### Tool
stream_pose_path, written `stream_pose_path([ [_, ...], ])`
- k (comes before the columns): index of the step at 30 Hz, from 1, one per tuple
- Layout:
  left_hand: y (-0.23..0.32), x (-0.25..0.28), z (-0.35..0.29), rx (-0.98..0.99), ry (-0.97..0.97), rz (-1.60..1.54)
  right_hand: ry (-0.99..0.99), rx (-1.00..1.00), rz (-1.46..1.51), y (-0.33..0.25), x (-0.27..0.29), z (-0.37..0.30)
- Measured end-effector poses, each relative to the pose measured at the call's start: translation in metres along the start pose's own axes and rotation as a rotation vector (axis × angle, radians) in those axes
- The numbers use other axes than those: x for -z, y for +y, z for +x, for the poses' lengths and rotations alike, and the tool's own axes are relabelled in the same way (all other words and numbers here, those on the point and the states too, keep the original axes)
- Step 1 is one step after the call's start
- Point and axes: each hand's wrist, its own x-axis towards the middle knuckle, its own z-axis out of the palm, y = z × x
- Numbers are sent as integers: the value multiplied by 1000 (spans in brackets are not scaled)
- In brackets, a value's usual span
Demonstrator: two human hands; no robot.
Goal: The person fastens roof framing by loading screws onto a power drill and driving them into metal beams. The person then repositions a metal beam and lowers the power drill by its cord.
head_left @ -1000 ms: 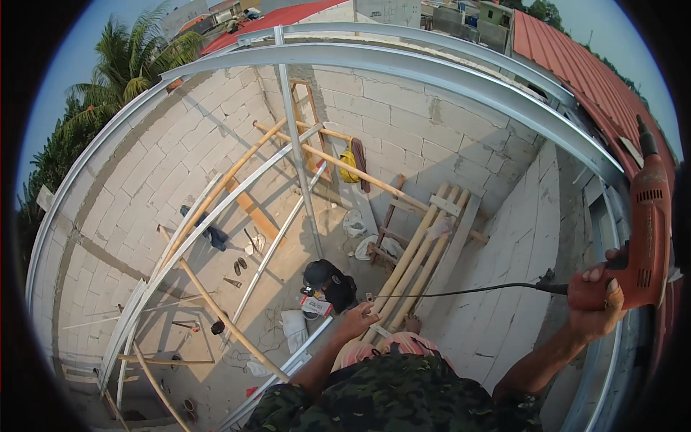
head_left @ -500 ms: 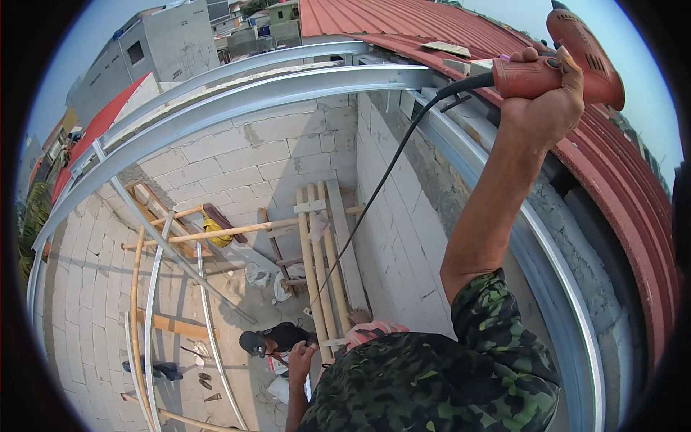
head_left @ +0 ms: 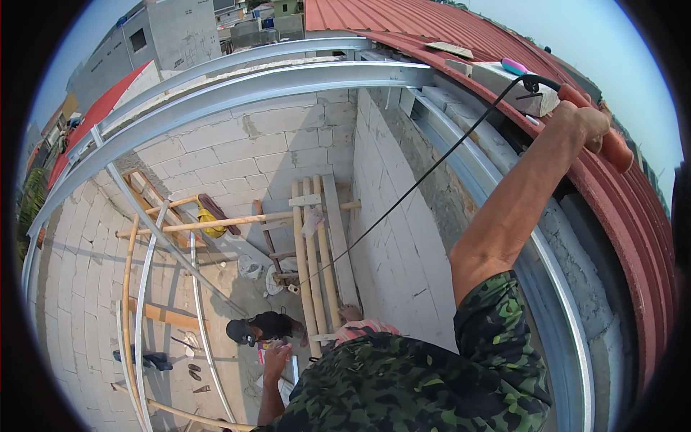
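Observation:
My right arm stretches up to the right, and my right hand (head_left: 584, 124) is wrapped round a red corded drill (head_left: 617, 151). The drill is over the edge of the red metal roof (head_left: 403, 20), its front end hidden. Its black cord (head_left: 432, 175) runs down across the room. Beside the drill, on the roof edge, sit a pale block (head_left: 504, 85) and a small pink and blue object (head_left: 513, 66). Low in front of my body is my left hand (head_left: 276, 354), its fingers bent together. Whatever they hold is too small to name.
Silver metal beams (head_left: 273, 85) cross at the far side and along the right. Below stand bamboo poles (head_left: 306, 252) with planks, by white block walls (head_left: 237, 158). A person in a black cap (head_left: 240, 332) is on the floor below, near sandals (head_left: 194, 371).
My right hand has lowered the drill to the right and turned it, bringing it down over the roof edge. The block is now uncovered. My left hand has shifted slightly left.

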Motion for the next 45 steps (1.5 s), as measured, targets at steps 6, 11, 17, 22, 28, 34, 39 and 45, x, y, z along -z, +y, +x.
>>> stream_pose_path([
  [6, -8, 1, 12, -62, 124, -60, -11, -19, 38, 1, 2, 4],
  [11, -9, -3, -4, -7, 64, -71, -2, -36, 76, -4, 3, 10],
  [17, -1, 4, -13, 43, 64, -61, -12, -42, 107, -8, 12, 20],
  [22, -29, 8, 5, 43, 69, -138, -48, -71, 129, -1, 13, 18],
  [28, 5, -2, -9, 44, 98, -103, -133, -135, 156, 0, 29, 21],
  [34, 16, 3, -14, 73, 44, -154, -232, -283, 228, 6, 43, 15],
  [39, 22, 2, -12, 100, 51, -101, -300, -349, 227, 7, 54, 11],
  [45, 30, -3, 6, 63, -20, -86, -402, -390, 216, 10, 65, 5],
])
